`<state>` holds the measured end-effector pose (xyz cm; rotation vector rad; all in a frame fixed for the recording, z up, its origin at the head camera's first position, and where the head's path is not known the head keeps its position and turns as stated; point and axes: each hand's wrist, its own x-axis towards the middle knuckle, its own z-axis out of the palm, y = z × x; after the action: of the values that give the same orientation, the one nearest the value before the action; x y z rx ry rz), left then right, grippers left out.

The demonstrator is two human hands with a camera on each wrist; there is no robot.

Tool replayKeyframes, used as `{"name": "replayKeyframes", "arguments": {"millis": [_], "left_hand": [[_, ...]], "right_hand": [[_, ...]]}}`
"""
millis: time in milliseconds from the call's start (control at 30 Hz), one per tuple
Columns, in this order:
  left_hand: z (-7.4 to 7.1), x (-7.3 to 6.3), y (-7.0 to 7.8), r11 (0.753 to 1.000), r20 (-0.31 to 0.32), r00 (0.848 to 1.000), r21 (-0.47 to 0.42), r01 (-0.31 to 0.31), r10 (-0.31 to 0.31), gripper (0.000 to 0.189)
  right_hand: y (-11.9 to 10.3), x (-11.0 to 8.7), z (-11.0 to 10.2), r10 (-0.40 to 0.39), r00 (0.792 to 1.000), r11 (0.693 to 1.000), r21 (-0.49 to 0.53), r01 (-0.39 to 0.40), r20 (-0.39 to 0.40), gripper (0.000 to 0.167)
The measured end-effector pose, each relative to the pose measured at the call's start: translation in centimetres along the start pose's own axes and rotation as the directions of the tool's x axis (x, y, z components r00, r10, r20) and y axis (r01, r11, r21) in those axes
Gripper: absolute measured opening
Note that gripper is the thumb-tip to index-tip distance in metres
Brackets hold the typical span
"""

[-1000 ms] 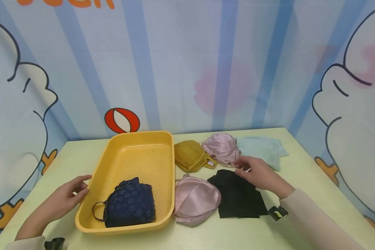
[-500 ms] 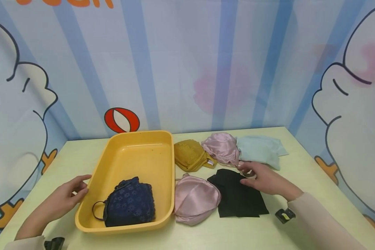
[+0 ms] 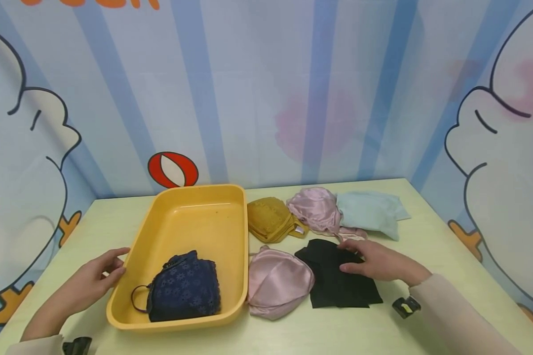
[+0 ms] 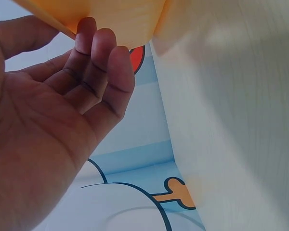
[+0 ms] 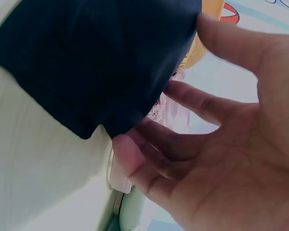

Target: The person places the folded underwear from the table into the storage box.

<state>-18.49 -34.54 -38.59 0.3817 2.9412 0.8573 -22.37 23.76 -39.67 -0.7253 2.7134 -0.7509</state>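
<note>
My left hand (image 3: pixel 90 281) rests loosely against the outer left wall of a yellow tray (image 3: pixel 245 246), its bent fingers touching the plastic in the left wrist view. Inside the tray's near end lies a folded navy lace bra (image 3: pixel 186 288), one strap looping out to the left. My right hand (image 3: pixel 377 261) is at the far right part of a folded black garment (image 3: pixel 337 286). In the right wrist view its thumb and fingers stand apart along the black cloth's edge (image 5: pixel 101 72). Just beyond this hand lies a lilac satin bra (image 3: pixel 315 209), a strap stretching to its right.
A mustard lace bra (image 3: pixel 271 219) lies by the tray's right side. A pink satin bra (image 3: pixel 280 283) sits between tray and black garment. Folded mint-green fabric (image 3: pixel 370 212) is at the back right of the pale table (image 3: pixel 328 333). A printed backdrop (image 3: pixel 257 98) stands behind.
My right hand has come from the lilac bra's edge, where it held a strap, down to the black garment. The strap now lies behind the fingers. My left hand has stayed put.
</note>
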Motion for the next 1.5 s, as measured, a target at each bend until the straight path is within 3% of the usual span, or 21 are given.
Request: {"name": "replayKeyframes", "arguments": {"millis": [200,467,933,1200,1500], "left_hand": [[0.0,0.0,-0.1,1.0,0.001,1.0,0.002,0.002,-0.002,0.043],[0.1,0.1,-0.2,1.0,-0.004,1.0,0.007,0.006,-0.006,0.042],[0.1,0.1,-0.2,1.0,0.0,1.0,0.012,0.014,-0.014,0.043],[0.1,0.1,-0.2,1.0,0.001,1.0,0.008,0.012,-0.012,0.043],[0.1,0.1,-0.3,1.0,-0.002,1.0,-0.008,0.004,-0.004,0.043]], "right_hand": [[0.3,0.1,0.5,-0.013,1.0,0.999,0.032,0.013,0.019,0.058],[0.4,0.4,1.2,-0.059,0.997,0.998,0.031,0.061,-0.041,0.051],[0.1,1.2,1.8,-0.039,0.996,0.999,0.025,0.041,-0.08,0.054],[-0.2,1.4,2.1,0.025,0.996,1.0,-0.004,-0.025,-0.085,0.053],[-0.3,1.4,2.5,0.02,0.993,1.0,-0.015,-0.022,-0.119,0.053]]}}
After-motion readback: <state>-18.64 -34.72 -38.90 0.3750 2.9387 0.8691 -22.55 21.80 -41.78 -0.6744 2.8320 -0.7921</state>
